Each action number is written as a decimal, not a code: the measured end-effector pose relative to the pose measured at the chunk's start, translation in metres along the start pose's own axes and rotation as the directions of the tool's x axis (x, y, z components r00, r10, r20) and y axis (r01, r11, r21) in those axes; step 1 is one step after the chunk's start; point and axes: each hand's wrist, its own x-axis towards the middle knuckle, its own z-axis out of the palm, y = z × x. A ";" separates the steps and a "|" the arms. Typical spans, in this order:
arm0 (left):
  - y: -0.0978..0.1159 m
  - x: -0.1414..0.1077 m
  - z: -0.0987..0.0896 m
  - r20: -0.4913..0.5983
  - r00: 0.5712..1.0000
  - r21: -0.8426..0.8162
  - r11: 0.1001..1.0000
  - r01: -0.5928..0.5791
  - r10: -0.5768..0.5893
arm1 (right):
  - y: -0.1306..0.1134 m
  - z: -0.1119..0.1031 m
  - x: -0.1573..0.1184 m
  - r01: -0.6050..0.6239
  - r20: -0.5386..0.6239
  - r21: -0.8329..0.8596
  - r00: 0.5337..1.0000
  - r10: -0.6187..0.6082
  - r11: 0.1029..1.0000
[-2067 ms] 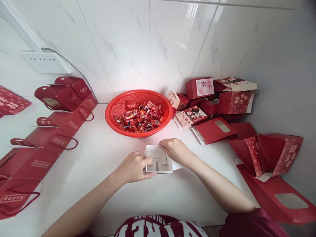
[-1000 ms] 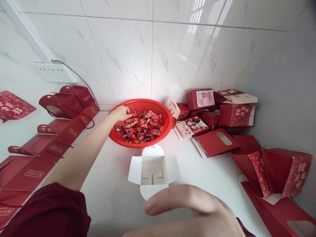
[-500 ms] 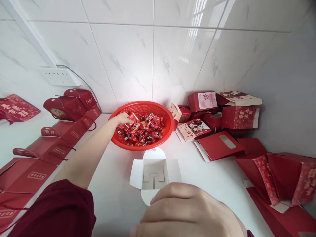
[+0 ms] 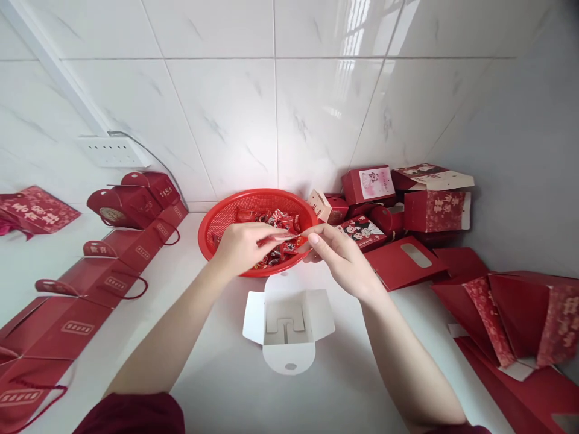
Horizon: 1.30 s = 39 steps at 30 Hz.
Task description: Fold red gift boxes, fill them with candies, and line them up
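Over the red plastic basket (image 4: 205, 232), both my hands come together. My left hand (image 4: 242, 244) is closed with fingers pinched around a red candy packet (image 4: 286, 235), seen nearly edge-on. My right hand (image 4: 341, 256) meets it from the right, thumb and forefinger pinched at the packet's end; the fingers partly hide the contact. Several red-wrapped candies (image 4: 271, 258) lie in the basket beneath. In front of the basket stands a small white-lined carton (image 4: 289, 355) with its flaps spread wide and nothing in its visible interior.
A row of red handled gift boxes (image 4: 94, 277) runs along the left. More red and pink boxes (image 4: 436, 211) are heaped at the right, with large red cartons (image 4: 520, 319) nearer me. Behind, a power strip (image 4: 113, 152) is on the tiled wall (image 4: 239, 120).
My left hand has lifted from the basket's left side toward its middle, packet in its fingers. My right hand has moved from close to the camera forward to meet it.
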 end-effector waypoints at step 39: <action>-0.111 0.017 -0.034 0.362 0.705 0.677 0.692 0.251 -0.610 | 0.036 0.076 -0.019 0.493 0.694 -0.719 0.558 0.455 0.491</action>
